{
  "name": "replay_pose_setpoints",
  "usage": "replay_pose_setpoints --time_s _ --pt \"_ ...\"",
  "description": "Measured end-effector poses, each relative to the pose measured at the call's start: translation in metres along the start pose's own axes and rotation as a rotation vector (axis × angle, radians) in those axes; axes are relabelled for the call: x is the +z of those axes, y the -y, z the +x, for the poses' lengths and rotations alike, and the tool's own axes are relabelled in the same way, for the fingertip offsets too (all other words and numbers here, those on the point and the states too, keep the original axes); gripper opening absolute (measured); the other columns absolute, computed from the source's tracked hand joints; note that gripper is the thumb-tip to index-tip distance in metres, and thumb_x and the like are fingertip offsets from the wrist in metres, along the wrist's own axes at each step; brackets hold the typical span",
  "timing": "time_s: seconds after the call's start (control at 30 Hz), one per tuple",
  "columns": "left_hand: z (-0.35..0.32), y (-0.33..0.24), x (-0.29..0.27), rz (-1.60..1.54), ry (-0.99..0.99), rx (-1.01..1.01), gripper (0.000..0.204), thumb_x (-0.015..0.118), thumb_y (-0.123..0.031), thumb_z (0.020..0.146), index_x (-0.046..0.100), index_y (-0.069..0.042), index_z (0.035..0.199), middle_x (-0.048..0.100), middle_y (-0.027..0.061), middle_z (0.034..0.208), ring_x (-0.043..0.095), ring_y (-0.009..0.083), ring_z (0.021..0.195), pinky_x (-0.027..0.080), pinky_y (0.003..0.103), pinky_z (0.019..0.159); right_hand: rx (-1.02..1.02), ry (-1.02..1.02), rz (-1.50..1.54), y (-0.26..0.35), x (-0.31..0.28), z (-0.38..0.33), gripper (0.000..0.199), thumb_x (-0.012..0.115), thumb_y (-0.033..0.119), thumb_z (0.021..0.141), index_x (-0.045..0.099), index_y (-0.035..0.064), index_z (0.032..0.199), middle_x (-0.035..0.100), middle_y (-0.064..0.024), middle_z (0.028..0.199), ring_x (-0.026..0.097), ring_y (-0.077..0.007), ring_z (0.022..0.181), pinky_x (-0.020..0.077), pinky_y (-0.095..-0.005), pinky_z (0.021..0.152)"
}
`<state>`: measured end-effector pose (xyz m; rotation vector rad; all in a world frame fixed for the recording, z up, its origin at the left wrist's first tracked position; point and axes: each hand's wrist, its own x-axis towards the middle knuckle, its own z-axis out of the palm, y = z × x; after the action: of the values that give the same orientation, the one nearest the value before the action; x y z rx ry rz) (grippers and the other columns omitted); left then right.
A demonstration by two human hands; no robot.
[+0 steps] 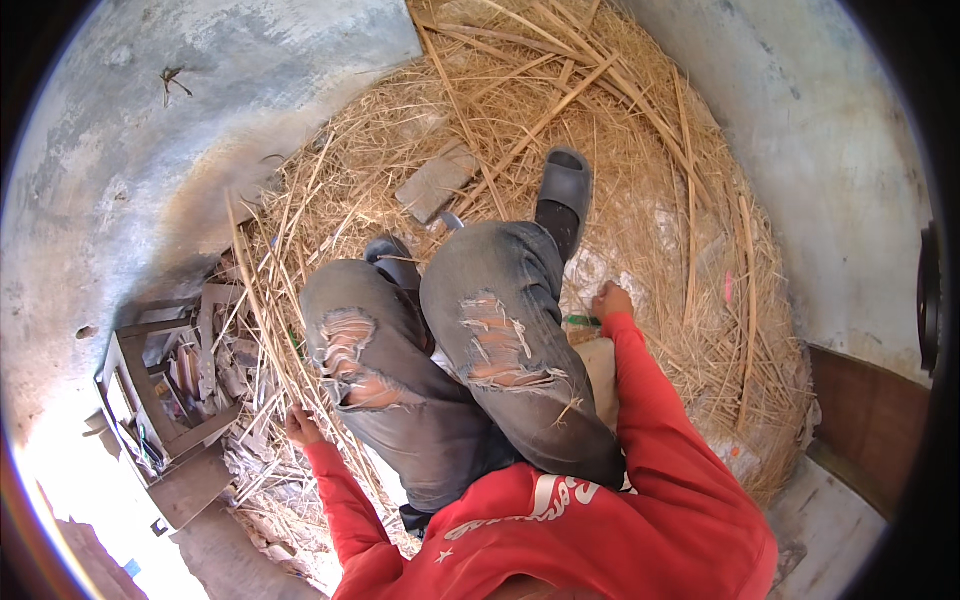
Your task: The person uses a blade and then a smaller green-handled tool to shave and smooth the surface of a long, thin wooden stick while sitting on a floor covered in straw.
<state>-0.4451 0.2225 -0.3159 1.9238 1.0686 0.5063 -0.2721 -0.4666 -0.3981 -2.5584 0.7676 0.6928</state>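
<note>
Left hand (302, 426) grips straw stalks (262, 300) low, keeping bundle gathered; right hand (612, 300) closed among loose straw (640, 180), contents unclear.

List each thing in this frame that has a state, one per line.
Left hand: closed on straw stalks.
Right hand: fist down in the straw pile; whether it holds anything, unclear.
Jeans: torn at both knees.
Sandal: on the foot, resting on straw.
Wooden crate: tilted, filled with scraps.
</note>
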Motion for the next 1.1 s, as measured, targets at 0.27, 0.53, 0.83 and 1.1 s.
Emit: replay_pose_setpoints --time_s 0.27,0.53,0.83,1.1 --pt "0.0 -0.093 0.011 -0.261 0.042 0.006 0.024 0.058 -0.028 0.102 0.064 -0.006 0.096 0.058 -0.0013 0.069 0.038 0.0006 0.05 0.027 0.017 0.044 0.238 -0.686 0.397 -0.058 0.005 0.027 0.026 0.067 0.013 0.073 0.064 0.004 0.097 0.07 -0.0208 0.092 0.067 -0.0393 0.088 0.0524 -0.0468 0.079" --pt "0.008 -0.112 0.025 -0.308 0.13 0.074 0.021 0.056 -0.024 0.103 0.062 -0.006 0.094 0.058 -0.0014 0.07 0.039 0.0011 0.05 0.029 0.017 0.045 0.036 -0.452 0.177 -0.102 0.058 0.019 0.036 0.075 0.025 0.074 0.066 0.0013 0.099 0.07 -0.0185 0.089 0.067 -0.0375 0.082 0.052 -0.046 0.077" --pt "-0.006 -0.106 0.027 -0.277 0.162 0.084 0.02 0.058 -0.025 0.101 0.062 -0.008 0.093 0.058 -0.003 0.07 0.039 0.0009 0.053 0.029 0.017 0.047 0.14 -0.558 0.234 -0.082 0.05 0.019 0.023 0.075 0.024 0.076 0.07 0.0081 0.091 0.066 -0.0196 0.089 0.064 -0.0385 0.082 0.051 -0.0454 0.075" --pt "-0.01 -0.116 0.03 -0.215 0.143 0.099 0.022 0.057 -0.027 0.102 0.063 -0.007 0.095 0.059 -0.0025 0.071 0.039 0.0006 0.051 0.028 0.018 0.046 -0.105 -0.536 -0.163 -0.068 0.032 -0.041 0.039 0.07 0.013 0.071 0.068 0.0209 0.109 0.062 -0.0117 0.108 0.054 -0.0348 0.115 0.0408 -0.0508 0.097"
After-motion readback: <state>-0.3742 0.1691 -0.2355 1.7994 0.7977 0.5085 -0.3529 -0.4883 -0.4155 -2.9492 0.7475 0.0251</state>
